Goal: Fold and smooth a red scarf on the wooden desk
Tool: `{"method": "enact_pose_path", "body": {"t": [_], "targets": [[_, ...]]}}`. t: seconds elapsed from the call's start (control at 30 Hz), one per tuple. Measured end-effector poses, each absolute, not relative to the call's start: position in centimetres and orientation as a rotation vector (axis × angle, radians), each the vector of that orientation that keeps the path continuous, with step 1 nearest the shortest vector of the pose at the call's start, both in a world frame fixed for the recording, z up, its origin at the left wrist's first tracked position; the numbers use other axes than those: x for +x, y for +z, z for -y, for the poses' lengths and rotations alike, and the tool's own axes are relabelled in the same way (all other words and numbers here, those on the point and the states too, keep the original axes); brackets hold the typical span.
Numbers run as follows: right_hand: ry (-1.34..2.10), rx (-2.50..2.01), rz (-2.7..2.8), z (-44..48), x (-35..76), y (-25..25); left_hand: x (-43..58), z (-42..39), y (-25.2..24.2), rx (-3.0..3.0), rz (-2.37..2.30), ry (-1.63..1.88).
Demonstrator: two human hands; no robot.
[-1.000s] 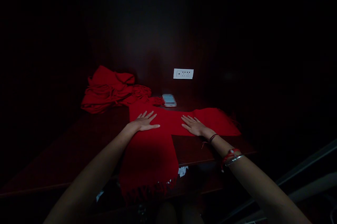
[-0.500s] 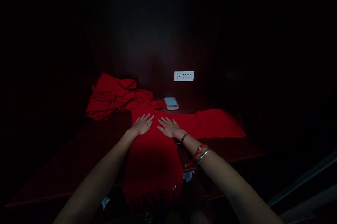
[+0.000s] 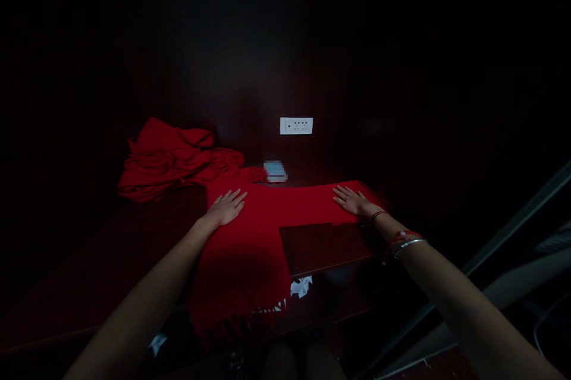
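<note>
A red fringed scarf (image 3: 254,249) lies in an L shape on a dark wooden surface. One part stretches to the right; the other hangs over the front edge, fringe downward. Flat on the scarf near its corner rests my left hand (image 3: 227,207), open with fingers spread. My right hand (image 3: 352,200) presses flat on the right-hand part, close to its far end, and is also open. Just beyond the scarf, a heap of crumpled red cloth (image 3: 165,160) with fringes lies at the back left.
A phone-like object (image 3: 275,171), blurred, lies behind the scarf. A white socket plate (image 3: 296,125) is on the dark back wall. The dark wooden surface (image 3: 321,246) ends at a front edge, with white paper-like scraps (image 3: 302,286) below it.
My right hand has slid right along the scarf, away from my left hand. My left hand stays near the corner. The right-hand part looks straighter, and the view has shifted slightly right.
</note>
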State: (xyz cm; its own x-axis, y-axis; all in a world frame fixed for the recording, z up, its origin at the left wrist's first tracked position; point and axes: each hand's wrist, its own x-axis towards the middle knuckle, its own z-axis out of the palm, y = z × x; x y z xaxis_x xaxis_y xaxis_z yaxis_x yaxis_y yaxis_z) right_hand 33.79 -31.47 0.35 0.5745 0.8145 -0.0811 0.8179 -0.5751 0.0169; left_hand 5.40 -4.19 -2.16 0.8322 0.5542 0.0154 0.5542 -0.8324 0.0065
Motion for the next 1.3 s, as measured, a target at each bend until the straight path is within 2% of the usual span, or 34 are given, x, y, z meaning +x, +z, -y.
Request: {"method": "enact_pose_path", "body": {"t": [0.17,0.27,0.4,0.53,0.77,1.07,1.17,1.3], "targets": [[-0.035,2.849,-1.328,31.0,32.9,1.7,5.5,4.3,-2.0,2.996,-0.922,0.016],[0.114,2.766,-1.685,27.4,28.1,2.8,5.5,4.0,-2.1,2.983,-0.939,0.054],[0.028,2.547,-2.144,21.3,19.7,2.1,5.1,3.6,-2.2,2.962,-0.977,0.085],[-0.155,2.416,-2.276,18.4,15.2,-0.2,4.8,3.8,-2.0,2.966,-0.944,0.033],[-0.196,2.445,-2.098,22.7,19.6,-0.9,5.0,4.1,-1.8,2.965,-0.993,0.013],[-0.011,2.556,-1.684,30.8,26.7,0.1,4.9,4.3,-1.8,3.005,-1.015,0.051],[0.04,2.519,-1.782,29.8,26.0,1.7,5.0,5.2,-1.1,3.131,-0.823,0.226],[0.021,2.21,-2.324,26.4,23.7,4.5,5.0,7.9,0.4,3.145,-0.309,0.318]]}}
